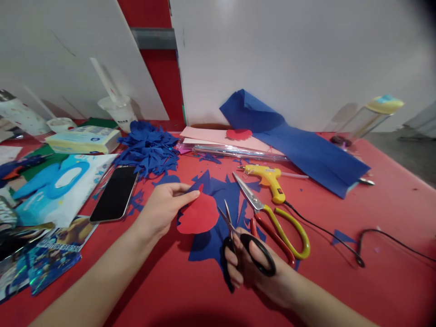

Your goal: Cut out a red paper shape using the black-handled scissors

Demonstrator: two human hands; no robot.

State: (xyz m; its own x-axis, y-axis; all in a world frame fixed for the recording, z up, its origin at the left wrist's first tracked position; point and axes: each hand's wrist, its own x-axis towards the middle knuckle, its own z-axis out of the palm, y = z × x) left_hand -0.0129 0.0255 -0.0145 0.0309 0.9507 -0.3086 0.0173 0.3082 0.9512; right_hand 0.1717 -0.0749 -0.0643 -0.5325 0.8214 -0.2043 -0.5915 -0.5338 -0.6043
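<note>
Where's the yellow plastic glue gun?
Head view: the yellow plastic glue gun lies right of centre on the red table, between the large red-and-yellow-handled scissors and the long blue sheet.

round paper [200, 215]: red | held scissors' handles [270, 262]: black | tabletop [166, 290]: red

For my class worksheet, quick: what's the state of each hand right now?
Left hand: closed, pinching the red paper by its edge.
Right hand: closed, holding black-handled scissors, slightly open.
</note>
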